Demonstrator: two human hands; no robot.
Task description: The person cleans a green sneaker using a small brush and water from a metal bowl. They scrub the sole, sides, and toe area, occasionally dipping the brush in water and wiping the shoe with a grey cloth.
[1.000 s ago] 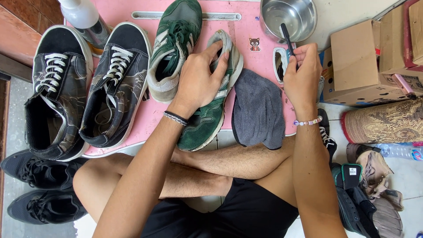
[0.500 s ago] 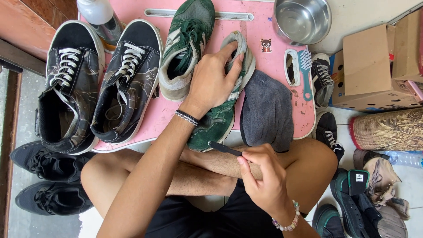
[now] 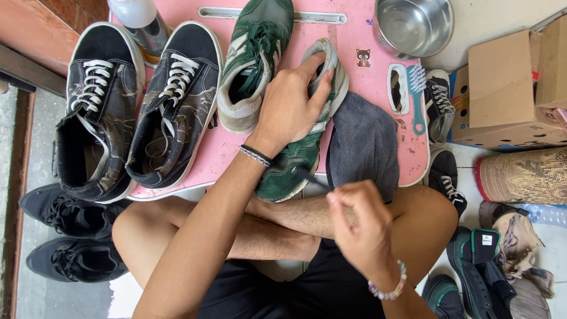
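Note:
My left hand [image 3: 289,106] presses down on a worn green sneaker [image 3: 286,174] that lies on the pink low table [image 3: 360,35], with the fingers over its grey toe. The second green sneaker [image 3: 254,53] lies just to its left. My right hand [image 3: 363,227] hovers above my crossed legs, closed around a thin dark tool [image 3: 307,177] whose tip points at the held sneaker's heel. A grey cloth [image 3: 363,142] rests on the table beside that sneaker. A teal brush [image 3: 416,94] lies further right.
Two black high-top sneakers [image 3: 94,106] [image 3: 171,106] fill the table's left side, behind them a bottle [image 3: 139,18]. A metal bowl [image 3: 413,23] stands at the back right. Cardboard boxes [image 3: 502,88] and more shoes [image 3: 71,212] [image 3: 472,266] crowd the floor on both sides.
My right hand came down from the brush at the table's right edge to my lap, carrying the thin dark tool. The left hand stayed on the green sneaker.

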